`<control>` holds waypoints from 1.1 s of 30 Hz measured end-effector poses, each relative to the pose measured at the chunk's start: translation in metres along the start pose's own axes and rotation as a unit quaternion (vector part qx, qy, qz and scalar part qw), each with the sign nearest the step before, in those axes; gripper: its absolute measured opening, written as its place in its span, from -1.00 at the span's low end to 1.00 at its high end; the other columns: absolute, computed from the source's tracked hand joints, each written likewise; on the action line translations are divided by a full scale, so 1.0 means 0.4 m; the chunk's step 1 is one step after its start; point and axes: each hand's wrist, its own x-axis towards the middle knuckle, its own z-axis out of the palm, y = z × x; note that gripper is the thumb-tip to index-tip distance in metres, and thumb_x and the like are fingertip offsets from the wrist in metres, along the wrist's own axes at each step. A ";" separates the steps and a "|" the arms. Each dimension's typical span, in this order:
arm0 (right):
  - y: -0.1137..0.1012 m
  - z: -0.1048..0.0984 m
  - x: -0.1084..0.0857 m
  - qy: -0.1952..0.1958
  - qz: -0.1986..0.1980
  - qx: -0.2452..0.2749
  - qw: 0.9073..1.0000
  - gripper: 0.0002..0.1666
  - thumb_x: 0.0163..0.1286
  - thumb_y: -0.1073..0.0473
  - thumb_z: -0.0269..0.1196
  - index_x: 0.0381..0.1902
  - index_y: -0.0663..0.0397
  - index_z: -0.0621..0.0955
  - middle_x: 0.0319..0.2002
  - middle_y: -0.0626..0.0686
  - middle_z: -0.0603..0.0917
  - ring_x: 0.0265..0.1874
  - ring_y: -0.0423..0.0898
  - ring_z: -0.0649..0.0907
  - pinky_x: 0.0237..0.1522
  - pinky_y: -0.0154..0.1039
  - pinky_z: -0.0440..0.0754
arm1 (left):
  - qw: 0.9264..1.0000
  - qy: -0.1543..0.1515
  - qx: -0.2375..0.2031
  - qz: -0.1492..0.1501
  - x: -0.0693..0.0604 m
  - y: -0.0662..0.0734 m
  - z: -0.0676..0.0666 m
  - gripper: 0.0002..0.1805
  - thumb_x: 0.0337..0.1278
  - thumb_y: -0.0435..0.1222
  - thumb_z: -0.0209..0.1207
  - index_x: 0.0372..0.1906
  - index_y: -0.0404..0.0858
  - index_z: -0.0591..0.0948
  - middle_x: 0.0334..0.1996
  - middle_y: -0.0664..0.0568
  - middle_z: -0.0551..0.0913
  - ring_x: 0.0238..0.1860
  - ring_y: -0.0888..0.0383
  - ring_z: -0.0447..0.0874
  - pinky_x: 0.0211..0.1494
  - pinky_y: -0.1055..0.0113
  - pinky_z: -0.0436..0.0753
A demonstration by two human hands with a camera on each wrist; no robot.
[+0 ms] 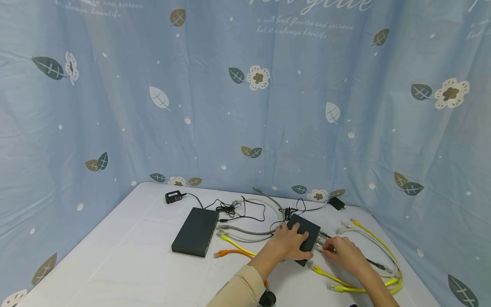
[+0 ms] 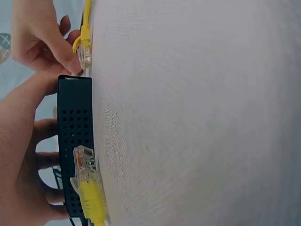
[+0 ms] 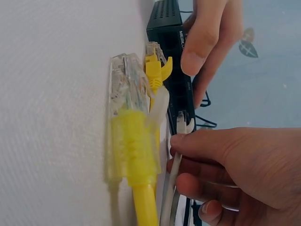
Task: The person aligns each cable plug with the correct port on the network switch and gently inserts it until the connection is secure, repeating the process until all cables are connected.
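Note:
A black network switch (image 1: 312, 228) lies on the right half of the table. My left hand (image 1: 290, 242) rests on its top with fingers spread, and in the right wrist view the thumb (image 3: 193, 62) lies over the edge above the ports. With thumb and fingertips, my right hand (image 1: 345, 252) pinches a pale grey network cable (image 3: 172, 183) just behind its plug. That plug (image 3: 181, 123) is at a port near one end of the row; how deep it sits I cannot tell. Yellow network cables (image 3: 144, 197) lie beside the switch with clear plugs.
A second black switch (image 1: 195, 232) lies to the left, with a power adapter (image 1: 174, 196) behind it. Another adapter (image 1: 337, 203) is at the back right. Grey cables (image 1: 245, 231), an orange cable (image 1: 230, 252) and a round black object (image 1: 267, 298) lie around the middle.

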 end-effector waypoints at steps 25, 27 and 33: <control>0.001 0.004 0.004 0.009 -0.009 0.003 1.000 -0.94 0.23 0.18 0.39 -0.43 0.01 0.73 -0.51 -0.17 0.68 -0.51 -0.27 0.59 -0.44 -0.28 0.57 | 1.000 0.003 0.003 0.004 0.003 -0.001 0.002 -0.23 0.10 0.47 -0.07 0.44 0.36 0.27 0.49 0.12 0.23 0.40 -0.18 0.34 0.31 -0.01 0.47; -0.001 0.006 0.004 0.013 -0.012 0.000 1.000 -0.94 0.22 0.19 0.39 -0.44 -0.01 0.73 -0.52 -0.17 0.67 -0.52 -0.28 0.59 -0.45 -0.29 0.56 | 1.000 0.004 0.010 0.006 0.004 -0.001 0.003 -0.23 0.10 0.47 -0.08 0.43 0.36 0.27 0.49 0.12 0.24 0.39 -0.17 0.35 0.30 -0.01 0.48; -0.003 0.007 0.000 0.023 -0.020 -0.004 1.000 -0.94 0.21 0.20 0.40 -0.45 -0.06 0.72 -0.53 -0.19 0.66 -0.54 -0.29 0.58 -0.47 -0.32 0.53 | 1.000 0.007 0.024 0.011 0.001 -0.001 0.003 -0.22 0.11 0.47 -0.09 0.44 0.36 0.27 0.47 0.13 0.25 0.36 -0.16 0.39 0.26 0.01 0.51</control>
